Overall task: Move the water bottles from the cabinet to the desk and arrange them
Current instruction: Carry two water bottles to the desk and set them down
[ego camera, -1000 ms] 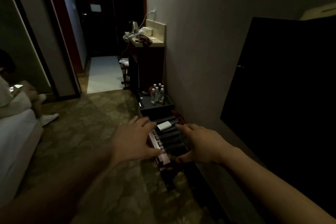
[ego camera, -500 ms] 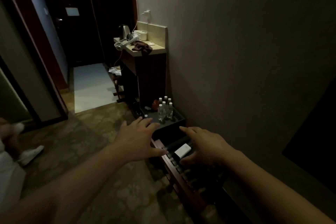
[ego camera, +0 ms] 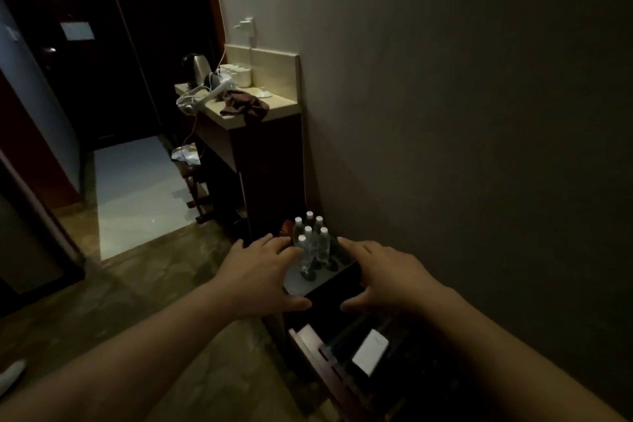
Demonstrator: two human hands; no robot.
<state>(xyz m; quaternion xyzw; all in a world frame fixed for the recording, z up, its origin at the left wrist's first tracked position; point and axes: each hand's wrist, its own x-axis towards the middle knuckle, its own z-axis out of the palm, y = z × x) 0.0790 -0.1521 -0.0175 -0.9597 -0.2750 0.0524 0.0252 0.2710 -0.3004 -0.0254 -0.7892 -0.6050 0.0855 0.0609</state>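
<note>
My left hand (ego camera: 260, 276) reaches in with fingers spread, holding nothing. Between my hands, the water bottles (ego camera: 312, 243) stand clustered upright on a low dark cabinet (ego camera: 329, 284), caps up. They're probably light, smooth plastic; I'd grip mid-body. My right hand (ego camera: 387, 276) is equally open and empty.

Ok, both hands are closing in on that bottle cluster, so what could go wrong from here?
The water bottles stand packed tightly on the low black cabinet, so the left hand or right hand could topple the others when grabbing one. The room is dim, so grip is hard to judge.
</note>
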